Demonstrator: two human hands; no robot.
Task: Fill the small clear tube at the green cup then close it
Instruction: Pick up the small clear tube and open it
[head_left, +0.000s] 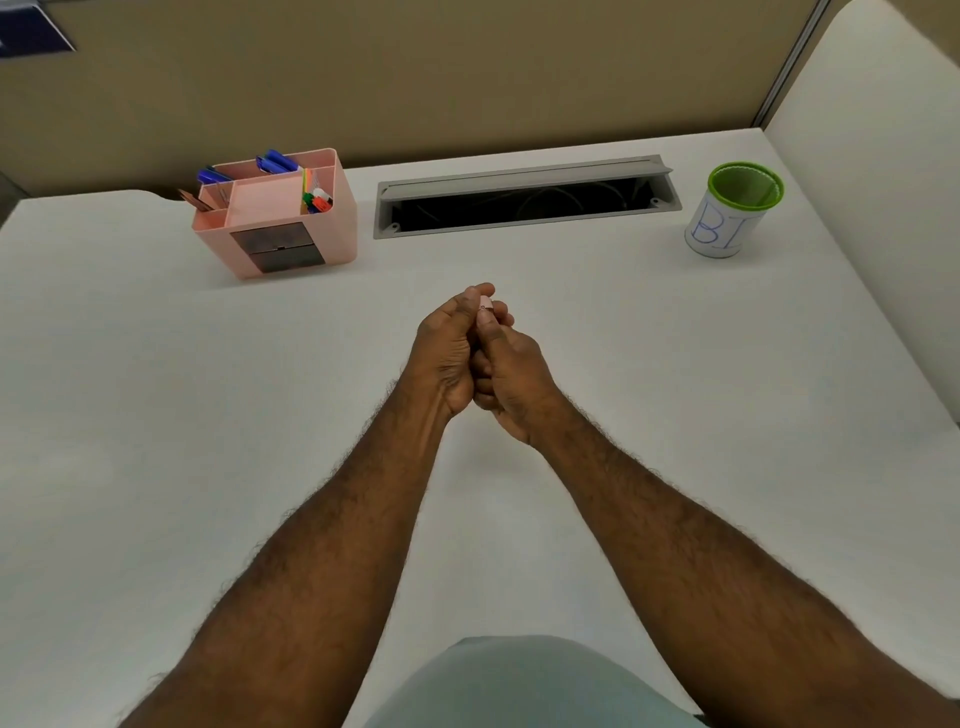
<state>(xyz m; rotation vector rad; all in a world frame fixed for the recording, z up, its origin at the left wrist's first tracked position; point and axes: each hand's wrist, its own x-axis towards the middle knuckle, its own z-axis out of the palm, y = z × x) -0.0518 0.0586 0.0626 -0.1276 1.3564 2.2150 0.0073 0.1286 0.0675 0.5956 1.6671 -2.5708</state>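
Pinkish-capped small tube (485, 302) pinched between both hands at mid-desk — barely visible.
Left hand (451, 349) and right hand (511, 376) close around it, body hidden; the green cup (736, 214) stands well apart, far right — nearer the right hand.

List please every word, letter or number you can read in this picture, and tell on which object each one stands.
"BI": large blue handwritten letters on the white side of the green-rimmed cup; its right edge curves out of sight, so more letters may follow.
Dark sign on the wall, top left corner: any print is too blurred to read.
Pink organizer and the pens in it: no readable text.
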